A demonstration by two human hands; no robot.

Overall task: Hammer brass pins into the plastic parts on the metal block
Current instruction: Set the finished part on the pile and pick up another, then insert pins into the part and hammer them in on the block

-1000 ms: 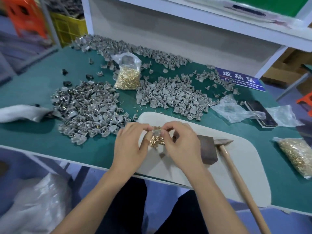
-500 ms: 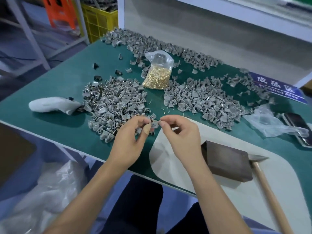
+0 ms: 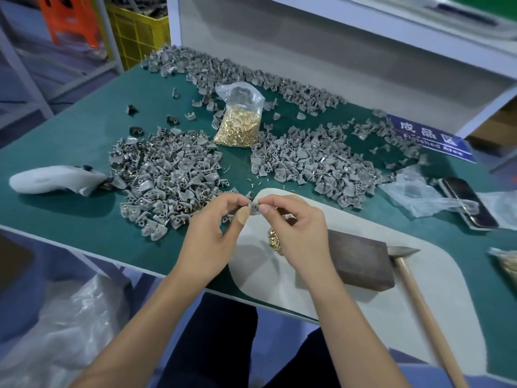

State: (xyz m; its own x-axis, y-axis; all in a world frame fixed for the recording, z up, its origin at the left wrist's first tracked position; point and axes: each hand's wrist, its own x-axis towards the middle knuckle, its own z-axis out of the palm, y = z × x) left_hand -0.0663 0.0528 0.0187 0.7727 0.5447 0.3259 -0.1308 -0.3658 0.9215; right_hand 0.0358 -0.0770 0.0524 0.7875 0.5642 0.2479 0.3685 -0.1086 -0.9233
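Both hands pinching one plastic part.
Left hand (image 3: 208, 236) and right hand (image 3: 300, 233) gripped a grey plastic part (image 3: 255, 207) together, left of the metal block (image 3: 361, 260); hammer (image 3: 419, 303) lay right of the block.

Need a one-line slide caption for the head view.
Both hands, left hand and right hand, pinch a small grey plastic part above the white mat.

1. At frame centre, the left hand (image 3: 208, 231) and right hand (image 3: 300, 233) pinch one small grey plastic part (image 3: 255, 207) between their fingertips.
2. Loose brass pins (image 3: 274, 239) lie under the right hand.
3. The metal block (image 3: 361, 259) sits right of it, the hammer (image 3: 425, 312) just beyond.
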